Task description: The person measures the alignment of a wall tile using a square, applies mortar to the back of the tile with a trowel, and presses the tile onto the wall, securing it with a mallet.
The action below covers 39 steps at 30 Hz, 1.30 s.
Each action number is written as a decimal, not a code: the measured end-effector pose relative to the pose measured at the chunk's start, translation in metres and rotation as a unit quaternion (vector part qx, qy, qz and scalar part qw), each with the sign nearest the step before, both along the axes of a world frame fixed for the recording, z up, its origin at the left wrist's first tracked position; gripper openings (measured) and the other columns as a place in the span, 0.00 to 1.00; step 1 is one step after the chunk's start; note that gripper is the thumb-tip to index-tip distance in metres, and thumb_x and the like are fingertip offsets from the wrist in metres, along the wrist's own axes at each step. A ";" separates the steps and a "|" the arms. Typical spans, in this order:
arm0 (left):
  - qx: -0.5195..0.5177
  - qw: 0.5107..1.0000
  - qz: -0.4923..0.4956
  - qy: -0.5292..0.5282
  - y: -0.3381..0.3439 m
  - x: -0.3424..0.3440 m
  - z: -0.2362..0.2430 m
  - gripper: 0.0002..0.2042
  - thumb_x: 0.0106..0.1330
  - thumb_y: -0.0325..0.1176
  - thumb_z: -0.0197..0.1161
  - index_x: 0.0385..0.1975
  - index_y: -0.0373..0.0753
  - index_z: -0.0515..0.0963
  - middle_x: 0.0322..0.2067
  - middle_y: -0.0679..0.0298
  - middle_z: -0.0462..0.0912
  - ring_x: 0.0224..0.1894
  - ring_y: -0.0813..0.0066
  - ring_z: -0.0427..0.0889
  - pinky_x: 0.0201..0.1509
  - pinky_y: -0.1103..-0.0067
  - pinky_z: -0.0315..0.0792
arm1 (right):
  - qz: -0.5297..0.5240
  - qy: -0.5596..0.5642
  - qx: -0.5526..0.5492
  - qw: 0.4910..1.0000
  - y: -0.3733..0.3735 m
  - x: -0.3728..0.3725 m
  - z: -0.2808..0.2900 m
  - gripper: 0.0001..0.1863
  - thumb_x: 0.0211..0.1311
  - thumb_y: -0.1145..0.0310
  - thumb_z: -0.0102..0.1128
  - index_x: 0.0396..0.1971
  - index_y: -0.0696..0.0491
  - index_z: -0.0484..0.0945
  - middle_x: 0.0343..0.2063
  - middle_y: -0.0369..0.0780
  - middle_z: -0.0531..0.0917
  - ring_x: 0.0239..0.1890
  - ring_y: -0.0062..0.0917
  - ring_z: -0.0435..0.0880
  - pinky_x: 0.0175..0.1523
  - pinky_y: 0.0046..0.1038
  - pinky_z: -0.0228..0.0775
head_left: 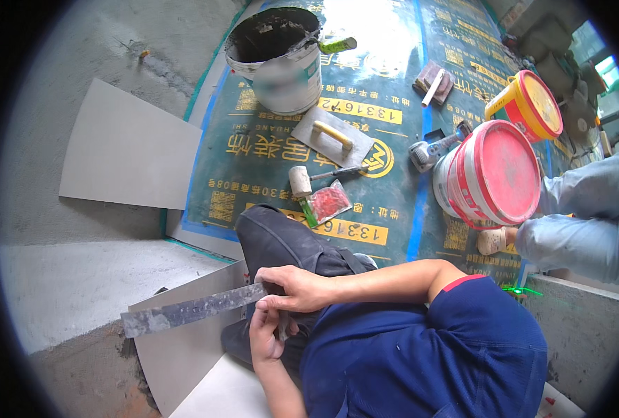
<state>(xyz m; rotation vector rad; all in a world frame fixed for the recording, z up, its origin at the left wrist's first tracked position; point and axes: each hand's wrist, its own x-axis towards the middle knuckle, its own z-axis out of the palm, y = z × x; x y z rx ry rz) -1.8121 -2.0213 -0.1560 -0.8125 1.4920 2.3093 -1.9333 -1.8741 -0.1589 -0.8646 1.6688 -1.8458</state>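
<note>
The step in hand seems to be steadying or adjusting a long flat strip (191, 310), left of centre in the lower frame, its stiff-looking grey surface speckled with whitish residue. The right hand (292, 289) pinches its right end; the left hand (268, 334) sits just below, its grip too hidden to tell. The next move probably calls for controlling the far end above the smooth, pale panel (177, 362). Upper centre, a flat rectangular trowel (306, 136) has a rounded handle
</note>
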 end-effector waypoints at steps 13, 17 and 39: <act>0.242 0.970 0.001 0.022 0.016 -0.003 -0.010 0.24 0.63 0.34 0.60 0.57 0.35 0.65 0.38 0.52 0.74 0.28 0.66 0.77 0.27 0.77 0.75 | 0.011 -0.023 0.014 1.000 0.018 -0.010 -0.016 0.23 0.65 0.56 0.58 0.48 0.61 0.70 0.40 0.47 0.73 0.44 0.39 0.75 0.51 0.34 0.68; 0.246 0.968 0.037 0.016 0.013 -0.011 -0.005 0.30 0.63 0.31 0.58 0.65 0.41 0.55 0.39 0.52 0.74 0.31 0.64 0.80 0.32 0.74 0.79 | -0.044 -0.003 0.020 0.999 0.029 -0.015 -0.026 0.22 0.64 0.57 0.58 0.48 0.59 0.70 0.41 0.46 0.75 0.44 0.38 0.77 0.51 0.34 0.69; 0.057 0.979 0.144 0.133 -0.081 -0.082 -0.011 0.25 0.56 0.21 0.53 0.56 0.45 0.61 0.27 0.57 0.74 0.19 0.69 0.77 0.21 0.73 0.74 | -0.246 0.425 0.702 0.516 0.121 -0.389 -0.004 0.16 0.63 0.66 0.48 0.48 0.52 0.77 0.50 0.47 0.78 0.58 0.40 0.72 0.64 0.42 0.59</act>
